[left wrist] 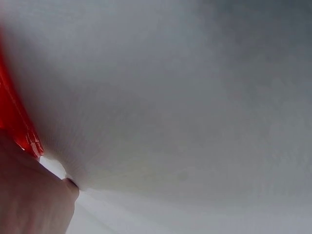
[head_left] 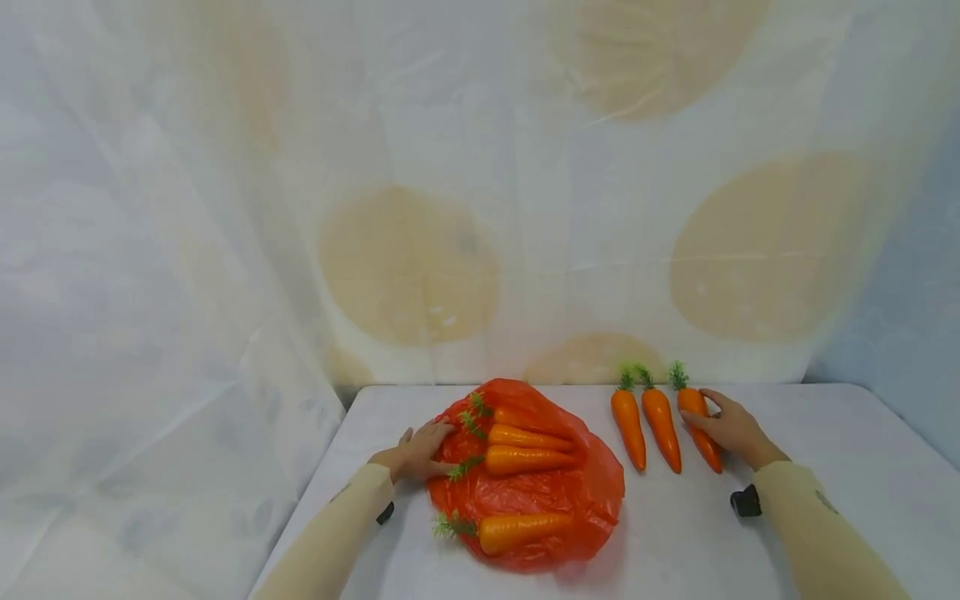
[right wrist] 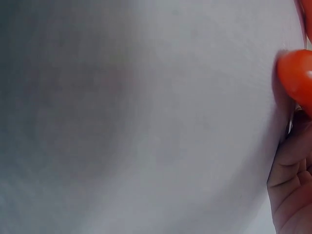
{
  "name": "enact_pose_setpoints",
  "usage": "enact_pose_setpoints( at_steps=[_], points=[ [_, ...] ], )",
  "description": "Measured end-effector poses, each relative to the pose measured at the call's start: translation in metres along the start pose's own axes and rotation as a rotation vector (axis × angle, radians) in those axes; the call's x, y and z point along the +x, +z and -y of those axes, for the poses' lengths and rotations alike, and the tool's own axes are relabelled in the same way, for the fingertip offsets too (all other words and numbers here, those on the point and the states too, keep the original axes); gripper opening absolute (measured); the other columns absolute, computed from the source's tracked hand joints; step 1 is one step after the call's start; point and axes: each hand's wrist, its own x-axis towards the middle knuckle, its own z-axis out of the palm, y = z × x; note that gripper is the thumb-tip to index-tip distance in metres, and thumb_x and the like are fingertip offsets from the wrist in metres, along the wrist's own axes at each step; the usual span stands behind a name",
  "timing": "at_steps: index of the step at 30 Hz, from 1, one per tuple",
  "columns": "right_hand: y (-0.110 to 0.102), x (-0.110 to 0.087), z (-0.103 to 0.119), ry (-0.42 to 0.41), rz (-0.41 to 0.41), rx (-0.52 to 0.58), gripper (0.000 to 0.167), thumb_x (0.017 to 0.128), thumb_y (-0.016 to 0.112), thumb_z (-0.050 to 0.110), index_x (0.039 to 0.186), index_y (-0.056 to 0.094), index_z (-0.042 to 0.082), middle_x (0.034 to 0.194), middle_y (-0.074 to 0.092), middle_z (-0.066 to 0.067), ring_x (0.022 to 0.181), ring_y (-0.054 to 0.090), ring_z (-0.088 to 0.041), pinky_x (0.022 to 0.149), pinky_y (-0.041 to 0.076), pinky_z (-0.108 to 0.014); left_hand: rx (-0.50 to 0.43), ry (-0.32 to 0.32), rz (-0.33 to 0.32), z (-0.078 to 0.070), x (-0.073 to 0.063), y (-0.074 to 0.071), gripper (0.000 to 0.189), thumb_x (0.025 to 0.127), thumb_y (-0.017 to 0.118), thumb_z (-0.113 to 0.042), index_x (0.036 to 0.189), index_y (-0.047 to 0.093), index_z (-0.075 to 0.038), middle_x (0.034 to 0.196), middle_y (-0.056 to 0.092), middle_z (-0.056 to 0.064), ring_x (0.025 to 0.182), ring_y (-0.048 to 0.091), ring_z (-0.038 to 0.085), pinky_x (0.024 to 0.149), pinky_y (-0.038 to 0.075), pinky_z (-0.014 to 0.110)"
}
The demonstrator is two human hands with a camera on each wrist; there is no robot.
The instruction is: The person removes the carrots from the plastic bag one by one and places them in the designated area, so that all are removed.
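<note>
A red plastic bag (head_left: 525,492) lies spread on the table, with several orange carrots (head_left: 528,459) with green tops on it. My left hand (head_left: 422,452) rests on the bag's left edge, its fingers spread over the red plastic. In the left wrist view, part of the left hand (left wrist: 34,195) shows beside the bag's edge (left wrist: 14,114). To the right of the bag, three carrots lie side by side. My right hand (head_left: 731,429) grips the rightmost carrot (head_left: 693,402) between thumb and fingers. The right wrist view catches that carrot's rounded orange end (right wrist: 296,73) by the hand (right wrist: 295,180).
The other two loose carrots (head_left: 628,425) lie just left of my right hand, tops toward the back. A white table (head_left: 675,533) runs back to a pale curtain (head_left: 570,208) with yellowish round patterns. More pale sheeting (head_left: 150,333) hangs along the left side.
</note>
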Motion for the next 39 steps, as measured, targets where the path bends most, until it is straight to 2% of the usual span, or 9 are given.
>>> enact_pose_setpoints(
  at_steps=[10, 13, 16, 19, 22, 28, 32, 35, 39],
  points=[
    [-0.005, -0.004, 0.002, -0.02, -0.014, -0.066, 0.106, 0.091, 0.049, 0.07, 0.151, 0.013, -0.011, 0.137, 0.035, -0.044, 0.117, 0.045, -0.056, 0.096, 0.045, -0.065, -0.004, 0.005, -0.006, -0.002, -0.002, -0.002, 0.082, 0.086, 0.066, -0.059, 0.151, 0.035, -0.02, 0.159, 0.032, 0.007, 0.15, 0.02, 0.034, 0.119, 0.009, 0.066],
    [-0.01, -0.007, -0.002, -0.05, -0.086, -0.151, 0.106, 0.092, 0.044, 0.071, 0.149, 0.015, -0.012, 0.133, 0.034, -0.048, 0.113, 0.046, -0.058, 0.093, 0.045, -0.068, -0.007, 0.002, -0.003, -0.001, -0.002, -0.001, 0.083, 0.086, 0.066, -0.06, 0.151, 0.034, -0.02, 0.16, 0.032, 0.007, 0.15, 0.02, 0.033, 0.12, 0.009, 0.065],
    [-0.017, -0.011, -0.007, -0.09, -0.188, -0.263, 0.104, 0.092, 0.041, 0.073, 0.151, 0.015, -0.009, 0.133, 0.027, -0.05, 0.112, 0.04, -0.063, 0.092, 0.041, -0.075, -0.015, 0.006, 0.002, 0.001, -0.001, 0.0, 0.084, 0.086, 0.065, -0.061, 0.152, 0.034, -0.02, 0.16, 0.031, 0.007, 0.151, 0.019, 0.033, 0.119, 0.008, 0.066],
    [-0.024, -0.014, -0.014, -0.133, -0.285, -0.372, 0.101, 0.092, 0.039, 0.074, 0.153, 0.014, -0.002, 0.141, 0.016, -0.047, 0.116, 0.03, -0.067, 0.095, 0.033, -0.079, -0.019, 0.007, 0.0, 0.003, 0.001, 0.001, 0.086, 0.084, 0.064, -0.064, 0.152, 0.033, -0.021, 0.16, 0.03, 0.007, 0.151, 0.019, 0.033, 0.119, 0.006, 0.066],
    [-0.031, -0.018, -0.024, -0.171, -0.344, -0.439, 0.097, 0.093, 0.039, 0.071, 0.155, 0.013, 0.002, 0.148, 0.007, -0.045, 0.12, 0.023, -0.069, 0.097, 0.024, -0.081, -0.02, 0.008, 0.002, 0.003, 0.001, 0.001, 0.088, 0.084, 0.063, -0.066, 0.153, 0.033, -0.021, 0.161, 0.03, 0.007, 0.151, 0.018, 0.033, 0.119, 0.005, 0.066],
    [-0.034, -0.025, -0.038, -0.162, -0.393, -0.468, 0.096, 0.093, 0.041, 0.07, 0.155, 0.013, 0.003, 0.153, -0.001, -0.043, 0.122, 0.019, -0.069, 0.1, 0.019, -0.08, -0.011, -0.001, -0.001, 0.0, -0.003, -0.001, 0.083, 0.086, 0.066, -0.06, 0.151, 0.034, -0.02, 0.16, 0.031, 0.008, 0.15, 0.021, 0.033, 0.12, 0.009, 0.064],
    [-0.032, -0.029, -0.044, -0.168, -0.448, -0.505, 0.095, 0.092, 0.045, 0.068, 0.156, 0.012, 0.006, 0.155, -0.004, -0.04, 0.125, 0.019, -0.065, 0.103, 0.017, -0.079, -0.011, 0.003, -0.002, 0.002, 0.0, 0.003, 0.08, 0.087, 0.066, -0.057, 0.151, 0.035, -0.021, 0.16, 0.031, 0.007, 0.15, 0.021, 0.033, 0.12, 0.009, 0.064],
    [-0.033, -0.028, -0.045, -0.178, -0.469, -0.52, 0.095, 0.092, 0.044, 0.068, 0.157, 0.01, 0.007, 0.156, -0.006, -0.039, 0.126, 0.017, -0.064, 0.104, 0.015, -0.078, -0.002, 0.008, 0.001, 0.006, 0.005, 0.005, 0.08, 0.087, 0.065, -0.058, 0.151, 0.033, -0.022, 0.16, 0.03, 0.007, 0.151, 0.019, 0.033, 0.12, 0.008, 0.065],
    [-0.036, -0.028, -0.039, -0.198, -0.471, -0.524, 0.096, 0.092, 0.043, 0.07, 0.157, 0.011, 0.008, 0.157, -0.005, -0.038, 0.125, 0.019, -0.066, 0.104, 0.015, -0.079, 0.012, 0.003, -0.005, 0.002, 0.004, 0.001, 0.08, 0.086, 0.067, -0.058, 0.15, 0.035, -0.021, 0.159, 0.032, 0.007, 0.15, 0.022, 0.033, 0.119, 0.01, 0.065]
  ],
)
